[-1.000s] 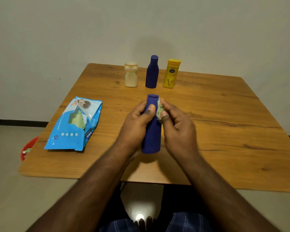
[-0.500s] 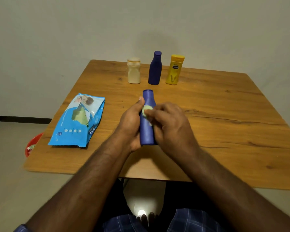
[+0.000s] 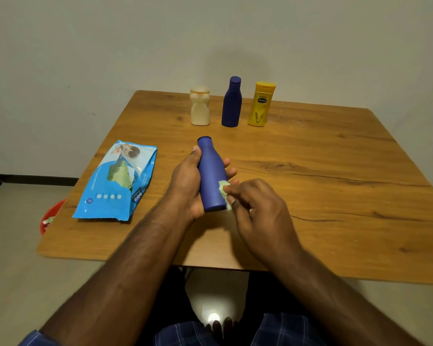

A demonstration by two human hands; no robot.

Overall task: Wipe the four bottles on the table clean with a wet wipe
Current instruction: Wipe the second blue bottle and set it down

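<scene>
Blue plastic fills the middle of our view: we hold a dark blue bottle (image 3: 211, 176) in our left hand (image 3: 185, 181), lifted off the wooden desk (image 3: 335, 186) and tilted so its capped neck points away from us and its flat base faces us. The left hand is wrapped around the bottle from the left, thumb near the neck, fingertips (image 3: 231, 171) showing past the bottle's right side. Our right hand (image 3: 258, 208) is closed on a small, crumpled pale green wet wipe (image 3: 223, 193), pinched between thumb and fingers and pressed against the lower right side of the bottle, close to its base. The edges of the right hand look slightly blurred.

At the far edge of the desk three more bottles stand upright in a row, apart from one another: a cream bottle (image 3: 200, 106) with a rounded lid on the left, a second dark blue bottle (image 3: 231, 102) in the middle, and a yellow bottle (image 3: 260, 104) with a dark label on the right. All three are well apart from our hands.

To our left on the desk lies a blue pack of wipes (image 3: 118, 181), flat, with a greenish wipe showing at its opening. Beyond the desk's left edge, down on the floor, we can see part of a red container (image 3: 48, 218); what it holds is too small to tell.
</scene>
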